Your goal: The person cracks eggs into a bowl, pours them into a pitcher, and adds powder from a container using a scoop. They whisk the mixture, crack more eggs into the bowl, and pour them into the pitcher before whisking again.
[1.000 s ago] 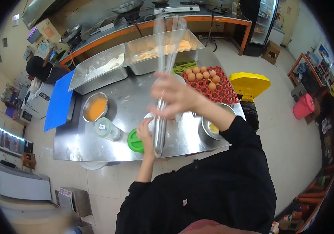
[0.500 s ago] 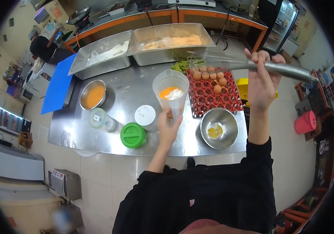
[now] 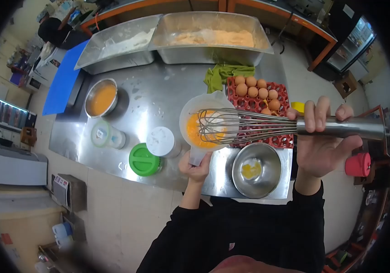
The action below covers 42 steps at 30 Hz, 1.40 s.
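Note:
My right hand (image 3: 320,136) is closed round the steel handle of a large balloon whisk (image 3: 258,125), held level. Its wire loops overlap the mouth of a clear plastic measuring jug (image 3: 187,109) in this view. Inside the jug are orange beaten egg (image 3: 194,126) and a heap of white powder. The fingers of my left hand (image 3: 195,169) wrap round the jug's handle, on the side nearest me. Right of the jug, a steel bowl (image 3: 267,182) holds a little yellow egg residue. Behind the whisk, a red egg tray (image 3: 283,109) carries several brown eggs (image 3: 252,91).
Left stand a steel bowl of orange liquid (image 3: 102,101), a clear-lidded container (image 3: 108,135), a white-lidded tub (image 3: 160,140) and a green-lidded jar (image 3: 145,159). Two steel pans (image 3: 213,54) of flour-like powder line the back, near a green cloth (image 3: 226,73). A person (image 3: 54,29) stands far left.
My right hand has brought the whisk down and left, from above the egg tray to over the jug. My left hand has closed on the jug's handle. The camera view has shifted.

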Tool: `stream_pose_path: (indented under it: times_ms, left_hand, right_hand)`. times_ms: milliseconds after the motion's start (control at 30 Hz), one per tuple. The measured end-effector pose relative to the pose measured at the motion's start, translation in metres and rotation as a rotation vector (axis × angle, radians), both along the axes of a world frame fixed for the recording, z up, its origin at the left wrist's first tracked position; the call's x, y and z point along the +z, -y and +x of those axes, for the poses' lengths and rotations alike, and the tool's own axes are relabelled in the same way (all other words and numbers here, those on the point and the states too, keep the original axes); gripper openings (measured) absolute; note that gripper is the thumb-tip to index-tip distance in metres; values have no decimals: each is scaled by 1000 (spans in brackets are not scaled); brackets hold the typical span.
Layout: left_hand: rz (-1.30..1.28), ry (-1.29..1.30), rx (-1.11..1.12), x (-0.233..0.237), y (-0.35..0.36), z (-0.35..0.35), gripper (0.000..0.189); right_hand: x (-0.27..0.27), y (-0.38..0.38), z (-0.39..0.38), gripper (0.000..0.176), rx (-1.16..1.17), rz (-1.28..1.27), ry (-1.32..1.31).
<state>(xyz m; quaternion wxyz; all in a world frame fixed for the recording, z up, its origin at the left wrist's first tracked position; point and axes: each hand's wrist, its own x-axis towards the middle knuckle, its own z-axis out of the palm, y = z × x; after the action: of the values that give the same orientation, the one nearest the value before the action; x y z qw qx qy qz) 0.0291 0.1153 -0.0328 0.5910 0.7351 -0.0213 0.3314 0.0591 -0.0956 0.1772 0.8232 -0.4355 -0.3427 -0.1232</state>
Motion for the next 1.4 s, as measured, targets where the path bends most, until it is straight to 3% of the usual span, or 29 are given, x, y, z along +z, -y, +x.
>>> stream_pose_path:
  times_ms: [167, 367, 433, 467, 567, 700, 733, 833, 867, 900, 967, 1000, 1033, 1100, 1167, 1200, 1300, 1367, 1400]
  left_hand:
    - [33, 117, 24, 30, -7, -26, 26]
    - [119, 178, 25, 80, -33, -82, 25]
    - [78, 170, 36, 87, -46, -103, 26]
    - [68, 138, 6, 89, -56, -116, 25]
    - [35, 80, -43, 94, -88, -160, 26]
    - [-9, 17, -60, 81, -129, -220, 27]
    - [-16, -22, -84, 69, -140, -233, 28]
    - [63, -32, -145, 46, -164, -275, 27]
    - [46, -40, -110, 43, -169, -289, 26]
    - [34, -34, -73, 45, -175, -295, 25]
    - [-9, -45, -73, 40, -184, -310, 27]
    - [-39, -53, -106, 31, -188, -313, 30]
    - [-67, -78, -146, 27, -192, -322, 34]
    - [-71, -139, -166, 27, -200, -336, 27]
    - [-114, -161, -183, 28, -200, -341, 24]
    - [-155, -152, -185, 27, -197, -339, 25]
    - [-134, -135, -239, 25, -202, -347, 25]
    - [-181, -125, -255, 26, -196, -346, 25]
    - [-256, -134, -247, 25, -189, -344, 24]
  right_hand:
    - [-15, -12, 11, 40, 74, -142, -35]
    - [-1, -42, -19, 11, 142, -200, -45]
    - [6, -49, -32, 9, 377, -289, -52]
    - [10, -65, -51, 31, 253, -374, -30]
    - [55, -82, -92, 32, 202, -155, -98]
    - [4, -142, -143, 29, -101, -623, -54]
    - [-3, -154, -162, 30, 141, -529, -214]
    - [20, -167, -190, 29, 172, -123, -277]
    - [2, -170, -191, 27, 208, -111, -272]
    - [-34, -186, -206, 26, -178, -461, -186]
    - [-61, -206, -241, 25, 123, -480, -242]
    - [-40, -211, -251, 27, 104, -379, -251]
    - [-35, -207, -249, 29, 187, -79, -456]
    - [-38, -207, -246, 28, 166, -16, -541]
    - [-75, -221, -276, 23, 4, -498, -175]
    - [-64, -218, -288, 23, 195, -486, -241]
    - [-54, -201, -268, 21, 228, 43, -537]
    - [-71, -207, -286, 21, -183, -573, -174]
    - [-64, -203, -285, 21, -139, -604, 57]
